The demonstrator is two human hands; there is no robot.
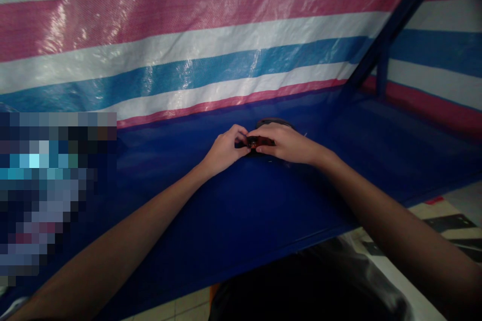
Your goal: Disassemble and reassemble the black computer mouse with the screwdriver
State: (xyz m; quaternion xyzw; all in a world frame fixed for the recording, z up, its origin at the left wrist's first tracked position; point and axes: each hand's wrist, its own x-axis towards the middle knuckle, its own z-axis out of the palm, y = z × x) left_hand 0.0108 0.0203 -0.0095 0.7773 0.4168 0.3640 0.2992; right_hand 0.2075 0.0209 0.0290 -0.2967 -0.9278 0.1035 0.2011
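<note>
A small dark object with a glossy reddish-brown part [265,142] is between my two hands, low over the blue surface; its kind I cannot make out. My left hand [228,146] pinches its left end between thumb and fingers. From the other side, my right hand [286,141] is closed around it, fingers on top and thumb below, covering much of it. Just behind the right hand's knuckles shows the curved rim of a dark, rounded thing [274,121]. Whether that rim belongs to the held object is hidden.
A dark blue sheet-covered table [233,215] lies under my hands. Behind it hangs a striped plastic tarp [188,25], with a dark blue frame bar [391,35] slanting at the right. The left side is pixelated [37,185]. Tiled floor [188,306] shows below the table edge.
</note>
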